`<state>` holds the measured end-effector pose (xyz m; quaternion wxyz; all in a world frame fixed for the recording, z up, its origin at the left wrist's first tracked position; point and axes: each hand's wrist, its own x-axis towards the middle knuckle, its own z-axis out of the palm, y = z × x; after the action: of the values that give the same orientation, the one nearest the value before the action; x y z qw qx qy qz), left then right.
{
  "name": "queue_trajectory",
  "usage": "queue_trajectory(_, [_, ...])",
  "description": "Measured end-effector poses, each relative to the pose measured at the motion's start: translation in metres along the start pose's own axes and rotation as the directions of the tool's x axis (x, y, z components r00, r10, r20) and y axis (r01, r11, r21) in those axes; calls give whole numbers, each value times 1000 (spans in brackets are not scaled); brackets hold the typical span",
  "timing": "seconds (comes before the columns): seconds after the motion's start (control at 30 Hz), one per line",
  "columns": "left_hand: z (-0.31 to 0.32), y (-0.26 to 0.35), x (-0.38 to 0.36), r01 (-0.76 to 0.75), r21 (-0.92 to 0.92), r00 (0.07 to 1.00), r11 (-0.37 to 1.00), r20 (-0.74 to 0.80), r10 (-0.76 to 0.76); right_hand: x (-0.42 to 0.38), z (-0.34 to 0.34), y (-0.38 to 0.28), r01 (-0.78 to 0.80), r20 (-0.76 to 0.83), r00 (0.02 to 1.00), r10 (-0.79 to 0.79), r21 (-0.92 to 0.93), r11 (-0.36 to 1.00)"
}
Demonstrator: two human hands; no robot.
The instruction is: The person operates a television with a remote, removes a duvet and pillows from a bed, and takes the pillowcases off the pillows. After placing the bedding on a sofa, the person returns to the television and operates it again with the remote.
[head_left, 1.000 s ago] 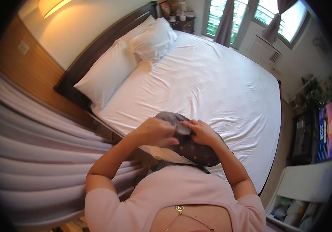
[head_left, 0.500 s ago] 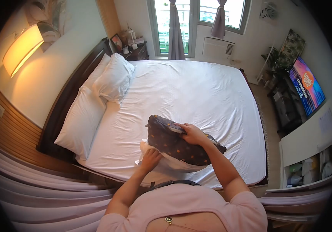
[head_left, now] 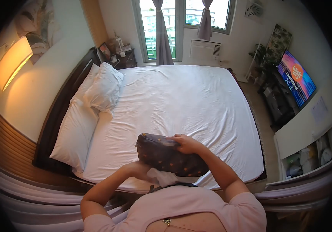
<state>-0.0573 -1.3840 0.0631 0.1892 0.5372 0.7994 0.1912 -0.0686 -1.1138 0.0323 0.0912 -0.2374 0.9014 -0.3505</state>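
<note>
A dark pillow (head_left: 170,156) with small orange motifs is held up at the near side of the bed, in front of my chest. My right hand (head_left: 186,143) grips its upper edge, fingers closed over the top. White cloth (head_left: 162,177) bunches under the pillow's lower left side. My left hand (head_left: 141,171) is closed at that cloth, its fingertips partly hidden and slightly blurred. How far the cloth wraps round the pillow's underside I cannot see.
The bed (head_left: 173,96) has a wrinkled white sheet. White pillows (head_left: 75,129) lean along the dark headboard (head_left: 46,154) at left. A lit wall lamp (head_left: 14,62) hangs above. To the right are a television (head_left: 296,78) and an open cabinet (head_left: 309,158) with packed items.
The dark pillow has come closer to my body. My left hand has moved down and left, its elbow swinging outward, with the white cloth. My right hand stays on the pillow's upper edge.
</note>
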Motion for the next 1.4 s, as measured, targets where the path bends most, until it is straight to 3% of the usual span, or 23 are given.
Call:
queue_trajectory(0.03, [-30,21,8,178,271,771,946,559,-305,0,-1,-2,-12,8,1000,12,-10,1000])
queue_trajectory(0.13, [-8,-3,-5,72,348,869,935,438,-231,-2,3,2,27,-51,998,-41,-244,969])
queue_trajectory(0.23, [-22,-4,-4,73,-216,983,974,179,-34,0,3,-16,290,-187,927,-324,-189,938])
queue_trajectory(0.33, [-29,-3,-3,249,-647,968,721,179,-174,5,11,-60,284,-17,956,-293,313,906])
queue_trajectory(0.37, [-36,-1,-2,158,-650,987,743,90,-132,8,16,-63,290,173,934,-314,151,945])
queue_trajectory(0.43, [-41,-3,-3,131,-614,990,778,47,-130,14,36,-66,367,521,820,-237,-161,916])
queue_trajectory(0.47, [-43,-3,-3,118,-595,991,795,25,-128,18,52,-64,365,551,802,-230,-147,919])
queue_trajectory(0.53, [-40,-13,3,169,-791,979,588,65,-194,25,88,-49,362,613,759,-219,-118,925])
queue_trajectory(0.6, [-38,-36,9,211,-945,947,249,134,-291,32,117,-20,392,368,819,-440,201,898])
queue_trajectory(0.63, [-41,-48,10,230,-938,947,261,154,-280,33,126,-14,422,215,832,-511,351,836])
queue_trajectory(0.73, [-12,-85,9,324,-848,906,419,151,-396,15,60,-61,396,-206,900,-385,15,918])
queue_trajectory(0.83, [0,-98,-9,352,-853,873,386,150,-465,-39,29,-80,-43,-408,913,17,-54,998])
queue_trajectory(0.87, [-2,-96,-12,346,-863,867,368,144,-478,-46,37,-79,-55,-383,924,10,-107,993])
queue_trajectory(0.93, [-13,-94,-13,400,-789,868,466,162,-469,-66,63,-77,-81,-327,945,11,-202,976])
queue_trajectory(0.97, [-24,-95,-12,443,-736,856,511,178,-486,-66,72,-77,-53,-389,920,-38,-219,974])
queue_trajectory(1.07, [-77,-79,-9,567,-474,814,674,198,-546,-60,78,-63,115,-313,935,-164,-169,979])
queue_trajectory(1.13, [-85,-104,-2,602,-363,787,711,116,-606,-61,66,-70,58,-181,982,-47,56,997])
queue_trajectory(1.2, [-90,-96,27,482,-177,866,858,-52,-497,-56,56,-85,0,-116,993,30,255,967])
queue_trajectory(1.27, [-68,-84,67,206,-58,961,977,-177,-213,-49,50,-96,-28,-127,988,90,422,906])
queue_trajectory(1.3, [-56,-49,82,253,-342,956,905,-55,-288,-49,46,-96,-8,-165,983,76,378,926])
queue_trajectory(1.33, [-42,-16,90,303,-587,944,751,79,-319,-50,40,-94,13,-204,977,57,328,945])
queue_trajectory(1.37, [-22,-18,98,158,-408,987,899,45,-153,-50,33,-90,32,-244,969,37,273,961])
queue_trajectory(1.4, [-7,-23,106,-7,-206,999,979,49,18,-53,27,-80,113,-392,919,-38,169,979])
